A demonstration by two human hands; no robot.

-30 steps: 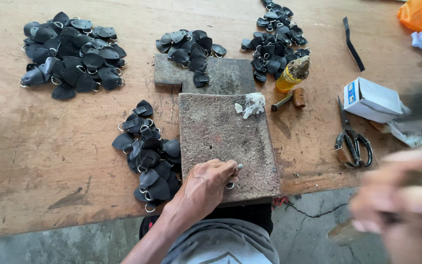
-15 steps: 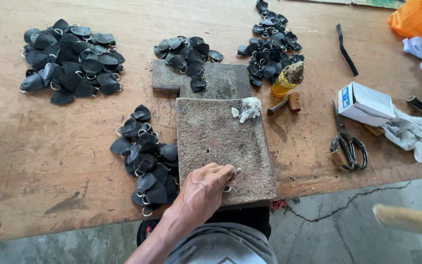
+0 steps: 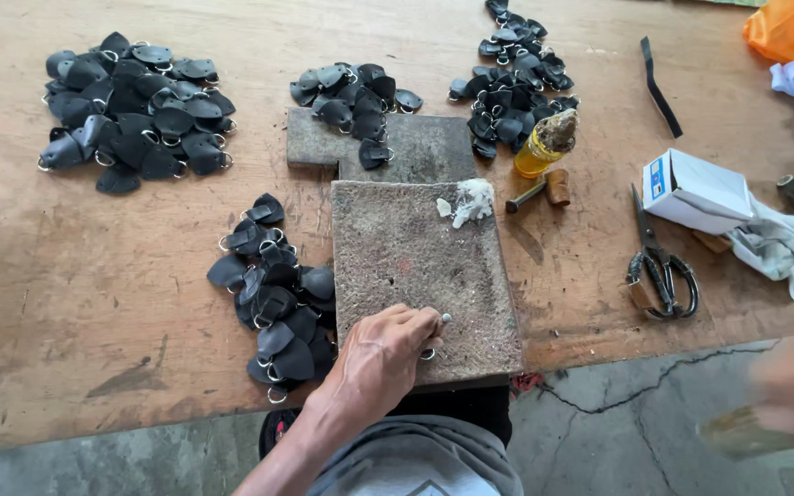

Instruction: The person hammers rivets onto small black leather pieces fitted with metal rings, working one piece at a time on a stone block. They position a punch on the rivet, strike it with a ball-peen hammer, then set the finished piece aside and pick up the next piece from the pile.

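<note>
A worn wooden workbench [image 3: 94, 303] is seen filling most of the frame under even daylight; cracked grey concrete floor [image 3: 618, 432] is shown along the bottom edge.

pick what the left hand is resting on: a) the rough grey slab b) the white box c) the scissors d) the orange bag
a: the left hand presses a small metal ring down on the rough grey slab, well apart from the scissors and white box.
</note>
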